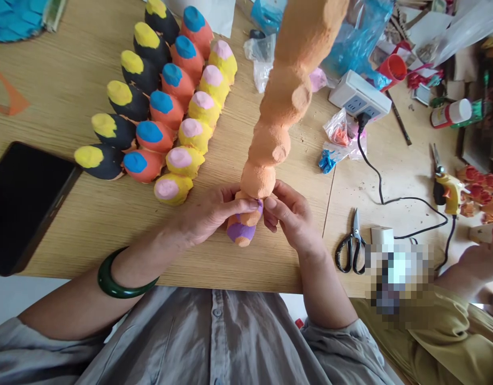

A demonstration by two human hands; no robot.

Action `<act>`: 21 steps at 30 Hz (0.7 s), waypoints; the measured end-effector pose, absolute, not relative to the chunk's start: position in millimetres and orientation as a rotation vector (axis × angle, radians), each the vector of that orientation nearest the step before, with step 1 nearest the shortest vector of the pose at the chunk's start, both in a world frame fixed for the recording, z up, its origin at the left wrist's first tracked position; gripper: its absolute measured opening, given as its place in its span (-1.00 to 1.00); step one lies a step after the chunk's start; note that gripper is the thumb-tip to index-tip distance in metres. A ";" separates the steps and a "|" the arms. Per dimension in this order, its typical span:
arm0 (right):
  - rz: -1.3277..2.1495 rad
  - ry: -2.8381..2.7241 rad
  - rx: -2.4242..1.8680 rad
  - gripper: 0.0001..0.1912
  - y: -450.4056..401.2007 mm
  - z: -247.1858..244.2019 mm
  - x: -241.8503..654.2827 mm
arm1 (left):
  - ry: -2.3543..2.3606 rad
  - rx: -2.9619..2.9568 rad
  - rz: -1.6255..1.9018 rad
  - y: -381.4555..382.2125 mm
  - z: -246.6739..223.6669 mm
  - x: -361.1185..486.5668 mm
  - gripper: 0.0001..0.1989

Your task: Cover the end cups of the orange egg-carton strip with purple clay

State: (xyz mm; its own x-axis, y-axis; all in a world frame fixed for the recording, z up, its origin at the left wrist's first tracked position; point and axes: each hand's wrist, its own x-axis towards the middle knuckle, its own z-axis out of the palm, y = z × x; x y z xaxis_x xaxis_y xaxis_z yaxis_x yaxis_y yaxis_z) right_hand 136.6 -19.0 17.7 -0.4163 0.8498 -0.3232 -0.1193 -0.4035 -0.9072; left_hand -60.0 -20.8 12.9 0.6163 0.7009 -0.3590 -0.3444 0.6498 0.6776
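Observation:
A long orange strip (272,112) of rounded, knobbly bumps runs from the top of the view down toward me. Purple clay (241,232) covers part of its lowest bump, with orange showing through. My left hand (212,214) grips that end from the left, its thumb pressed on the purple. From the right, my right hand (291,216) pinches the same end with thumb and fingers at the edge of the purple; the fingertips are partly hidden. Left of the strip lie rows of similar bumps: black with yellow tips (128,101), orange-red with blue tips (177,80), yellow with pink tips (198,112).
A black tablet-like slab (25,200) lies at the left. To the right are scissors (353,243), a white power strip (359,96) with a black cord, a yellow glue gun (451,190) and bagged clay (338,131). Another person's arm (471,267) is at the far right.

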 end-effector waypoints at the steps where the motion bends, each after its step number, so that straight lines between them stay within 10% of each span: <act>1: 1.905 -1.118 -1.102 -0.65 -18.8 16.9 136.2 | 0.642 0.603 0.653 -20.2 14.0 -59.8 -0.65; 21: 1.843 -0.975 -1.000 -0.69 -20.0 13.1 133.8 | 0.757 0.713 0.707 -21.8 2.9 -66.4 -0.52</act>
State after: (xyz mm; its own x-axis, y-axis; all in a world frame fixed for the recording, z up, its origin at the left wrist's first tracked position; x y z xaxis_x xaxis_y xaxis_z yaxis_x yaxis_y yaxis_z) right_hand 133.8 -20.0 13.1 -0.3621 0.8931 -0.2669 -0.2818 -0.3778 -0.8819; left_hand -66.4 -21.8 2.9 0.5305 0.7710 -0.3523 -0.2983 0.5588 0.7738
